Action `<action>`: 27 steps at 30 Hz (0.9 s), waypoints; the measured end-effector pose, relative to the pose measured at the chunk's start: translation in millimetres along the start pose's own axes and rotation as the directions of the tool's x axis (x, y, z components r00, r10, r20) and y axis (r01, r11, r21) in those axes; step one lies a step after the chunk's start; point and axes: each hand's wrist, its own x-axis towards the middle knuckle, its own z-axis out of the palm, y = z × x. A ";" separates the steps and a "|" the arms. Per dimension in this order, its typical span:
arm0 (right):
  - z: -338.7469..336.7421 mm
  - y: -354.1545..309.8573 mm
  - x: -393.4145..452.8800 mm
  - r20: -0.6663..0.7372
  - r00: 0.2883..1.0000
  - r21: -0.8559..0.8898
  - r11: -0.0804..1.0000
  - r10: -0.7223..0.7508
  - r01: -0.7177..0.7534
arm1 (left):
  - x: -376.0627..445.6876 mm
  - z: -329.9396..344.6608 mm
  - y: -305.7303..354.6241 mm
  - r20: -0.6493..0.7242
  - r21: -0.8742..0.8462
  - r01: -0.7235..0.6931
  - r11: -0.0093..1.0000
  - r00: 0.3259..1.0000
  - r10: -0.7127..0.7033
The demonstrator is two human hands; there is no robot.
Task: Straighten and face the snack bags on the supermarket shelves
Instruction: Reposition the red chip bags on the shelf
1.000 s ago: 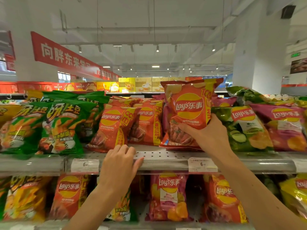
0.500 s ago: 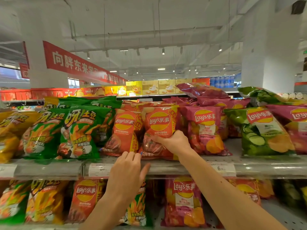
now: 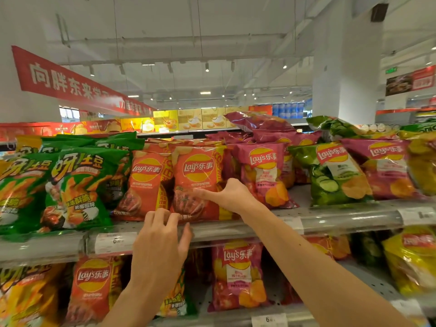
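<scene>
Head view: the right hand (image 3: 232, 195) pinches the red Lay's bag (image 3: 198, 182) standing at the upper shelf's front edge (image 3: 236, 228), while the left hand (image 3: 162, 239), fingers loosely curled, touches its bottom corner. Tugged too hard, I'd guess it topples forward off the shelf, or nudges the neighbouring red bag (image 3: 145, 185) askew.

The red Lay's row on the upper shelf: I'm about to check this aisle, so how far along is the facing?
Done: two red Lay's bags, the left one, stand upright, logos forward. In hand: the right hand holds the right red bag, and the left hand touches its bottom edge. Left: a magenta bag lies flat atop its row, and the cucumber bag leans.
</scene>
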 end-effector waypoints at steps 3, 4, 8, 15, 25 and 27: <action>-18.3 14.8 -13.8 -0.060 0.997 -0.015 0.999 -0.050 0.050 | 0.3 0.8 21.8 -0.044 -0.059 -0.038 0.998 0.998 0.035; -27.1 21.3 -19.4 -0.072 0.995 0.021 0.997 -0.072 0.073 | 1.8 1.6 32.8 -0.055 -0.100 -0.062 0.993 0.997 0.056; -73.3 55.0 -39.0 -0.187 0.974 0.133 0.979 -0.126 0.152 | 13.0 10.2 90.1 -0.050 -0.295 -0.123 0.948 0.992 0.114; -206.9 146.2 -61.1 -0.410 0.912 0.224 0.969 -0.003 0.104 | 44.3 40.9 217.9 0.067 -0.627 0.006 0.779 0.997 0.047; -352.3 242.4 -58.0 -0.580 0.814 0.030 0.998 -0.024 0.051 | 104.0 84.5 324.9 0.573 -0.516 0.552 0.655 0.791 -0.215; -364.1 249.4 -45.0 -0.527 0.850 -0.054 0.998 -0.018 -0.012 | 113.2 89.6 327.2 0.663 -0.503 0.632 0.590 0.720 -0.205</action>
